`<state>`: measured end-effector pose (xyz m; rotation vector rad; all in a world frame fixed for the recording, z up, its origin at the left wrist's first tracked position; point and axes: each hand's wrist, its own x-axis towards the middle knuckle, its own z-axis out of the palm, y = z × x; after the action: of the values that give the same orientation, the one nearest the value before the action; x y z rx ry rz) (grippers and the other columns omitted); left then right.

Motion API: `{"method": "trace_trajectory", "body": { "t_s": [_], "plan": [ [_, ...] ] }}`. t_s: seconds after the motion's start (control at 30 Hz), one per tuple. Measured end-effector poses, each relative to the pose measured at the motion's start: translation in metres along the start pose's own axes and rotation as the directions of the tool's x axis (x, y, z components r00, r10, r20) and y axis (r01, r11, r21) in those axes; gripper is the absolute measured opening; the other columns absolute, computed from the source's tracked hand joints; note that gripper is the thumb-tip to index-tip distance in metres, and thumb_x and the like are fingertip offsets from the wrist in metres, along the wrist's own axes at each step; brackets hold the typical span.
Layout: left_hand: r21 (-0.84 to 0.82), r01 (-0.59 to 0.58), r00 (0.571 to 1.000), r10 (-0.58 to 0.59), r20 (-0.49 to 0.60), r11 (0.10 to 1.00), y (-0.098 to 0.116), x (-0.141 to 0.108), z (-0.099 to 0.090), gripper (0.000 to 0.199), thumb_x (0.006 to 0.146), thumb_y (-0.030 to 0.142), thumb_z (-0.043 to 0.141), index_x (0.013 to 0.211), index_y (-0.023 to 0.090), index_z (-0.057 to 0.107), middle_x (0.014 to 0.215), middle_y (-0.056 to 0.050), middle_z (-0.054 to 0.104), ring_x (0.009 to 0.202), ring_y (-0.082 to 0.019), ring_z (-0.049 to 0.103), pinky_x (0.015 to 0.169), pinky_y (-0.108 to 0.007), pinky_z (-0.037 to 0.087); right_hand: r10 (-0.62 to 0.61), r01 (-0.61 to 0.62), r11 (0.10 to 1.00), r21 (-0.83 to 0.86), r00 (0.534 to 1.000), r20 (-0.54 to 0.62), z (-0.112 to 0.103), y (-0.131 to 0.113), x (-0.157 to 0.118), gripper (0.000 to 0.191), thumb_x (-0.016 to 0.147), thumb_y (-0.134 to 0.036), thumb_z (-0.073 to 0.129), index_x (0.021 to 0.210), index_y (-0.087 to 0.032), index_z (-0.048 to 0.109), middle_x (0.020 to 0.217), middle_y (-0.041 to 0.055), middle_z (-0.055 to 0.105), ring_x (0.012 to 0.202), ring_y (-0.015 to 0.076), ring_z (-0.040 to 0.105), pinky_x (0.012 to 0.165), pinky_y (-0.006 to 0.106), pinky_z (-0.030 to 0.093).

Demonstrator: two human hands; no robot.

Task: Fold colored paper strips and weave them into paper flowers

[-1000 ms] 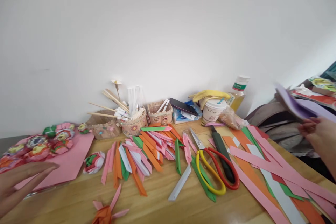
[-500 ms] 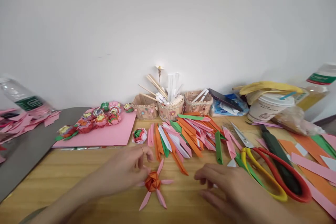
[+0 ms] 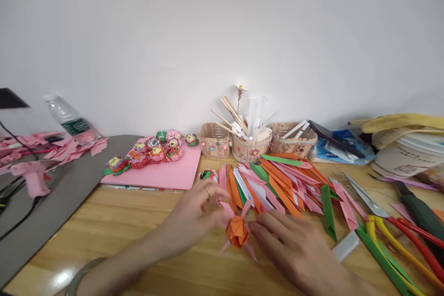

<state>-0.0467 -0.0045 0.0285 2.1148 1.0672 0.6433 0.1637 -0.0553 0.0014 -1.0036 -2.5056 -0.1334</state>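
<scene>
The left hand (image 3: 199, 210), forefinger and thumb parted, and the bent-fingered right hand (image 3: 294, 243) flank an orange paper flower (image 3: 237, 232) (whether either pinches it, I cannot tell), well in from the table's (image 3: 114, 217) left edge. Beyond lie folded strips (image 3: 277, 180); baskets (image 3: 215, 142) line the back edge.

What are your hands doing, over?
Left hand and right hand flanking orange-and-pink folded-paper flower; grip unclear. Multicoloured folded-paper strips just beyond.
</scene>
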Motion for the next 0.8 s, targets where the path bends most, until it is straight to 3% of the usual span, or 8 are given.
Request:
{"method": "trace_trajectory", "body": {
  "t_s": [0.07,0.1,0.2,0.27,0.43,0.53,0.63,0.8],
  "plan": [
    [0.029,0.043,0.994,-0.040,-0.099,0.999,0.003,0.010,-0.005,0.020,0.082,0.033,0.047,0.092,0.021,0.060,0.092,-0.003,0.059,0.085,-0.016,0.051,0.069,-0.025,0.041,-0.045,0.043,0.998,-0.043,0.998,-0.048,-0.011,0.007,0.005,0.036,0.093,-0.015,0.025,0.091,-0.014,0.061,0.073,0.0061,0.061,0.064,0.0160,0.055,0.053,0.027,0.042],
    [0.020,0.055,0.995,-0.053,-0.084,0.998,0.004,0.016,-0.005,0.021,0.081,0.033,0.048,0.090,0.021,0.062,0.091,-0.003,0.061,0.085,-0.016,0.052,0.070,-0.025,0.041,-0.066,0.063,0.996,-0.064,0.996,-0.061,-0.015,0.010,0.007,0.036,0.093,-0.015,0.026,0.091,-0.014,0.062,0.074,0.0063,0.062,0.066,0.0161,0.055,0.055,0.027,0.043],
    [-0.161,0.133,0.984,-0.110,0.143,0.978,0.005,0.031,-0.001,0.023,0.076,0.034,0.054,0.089,0.019,0.066,0.086,-0.003,0.066,0.079,-0.017,0.058,0.070,-0.026,0.044,-0.086,0.076,0.991,-0.111,0.993,-0.084,-0.020,0.020,0.014,0.031,0.092,-0.014,0.031,0.089,-0.016,0.062,0.076,0.0058,0.062,0.069,0.0160,0.057,0.056,0.027,0.043],
    [-0.246,0.189,0.969,-0.140,0.204,0.951,0.005,0.038,0.006,0.022,0.074,0.031,0.055,0.086,0.017,0.067,0.081,-0.004,0.068,0.075,-0.017,0.060,0.067,-0.026,0.046,-0.049,0.037,0.992,-0.120,0.994,-0.099,-0.019,0.025,0.015,0.029,0.091,-0.014,0.034,0.085,-0.017,0.062,0.076,0.0050,0.062,0.067,0.0148,0.057,0.055,0.026,0.042],
    [-0.374,0.187,0.982,-0.159,0.104,0.909,0.010,0.041,0.022,0.017,0.068,0.023,0.061,0.081,0.014,0.065,0.080,-0.004,0.067,0.075,-0.016,0.061,0.069,-0.025,0.048,0.056,-0.070,0.994,-0.081,0.985,-0.166,-0.013,0.030,0.010,0.023,0.088,-0.016,0.040,0.086,-0.019,0.063,0.078,0.0043,0.062,0.068,0.0140,0.059,0.055,0.024,0.043],
    [-0.422,0.148,0.989,-0.144,0.041,0.894,0.012,0.038,0.029,0.011,0.068,0.019,0.060,0.077,0.014,0.062,0.077,-0.003,0.066,0.072,-0.013,0.061,0.068,-0.023,0.048,0.185,-0.180,0.983,0.045,0.966,-0.183,-0.009,0.026,0.006,0.020,0.084,-0.016,0.045,0.095,-0.021,0.060,0.087,0.0056,0.062,0.073,0.0148,0.060,0.057,0.025,0.047],
    [-0.454,0.102,0.994,-0.109,0.010,0.885,0.011,0.033,0.036,0.008,0.069,0.017,0.059,0.076,0.015,0.061,0.077,-0.002,0.065,0.070,-0.011,0.060,0.065,-0.021,0.049,0.329,-0.293,0.935,0.201,0.928,-0.175,-0.007,0.020,0.004,0.027,0.082,-0.019,0.049,0.108,-0.021,0.055,0.102,0.0083,0.061,0.088,0.0171,0.061,0.070,0.028,0.052],
    [-0.343,-0.028,0.993,-0.015,-0.121,0.939,0.009,0.027,0.042,0.014,0.069,0.012,0.058,0.080,0.018,0.064,0.079,-0.002,0.067,0.074,-0.013,0.061,0.067,-0.022,0.050,0.346,-0.258,0.924,0.281,0.877,-0.333,-0.005,0.011,0.008,0.021,0.082,-0.023,0.054,0.101,-0.023,0.061,0.090,0.0046,0.067,0.082,0.0160,0.065,0.065,0.023,0.055]
  ]
}}
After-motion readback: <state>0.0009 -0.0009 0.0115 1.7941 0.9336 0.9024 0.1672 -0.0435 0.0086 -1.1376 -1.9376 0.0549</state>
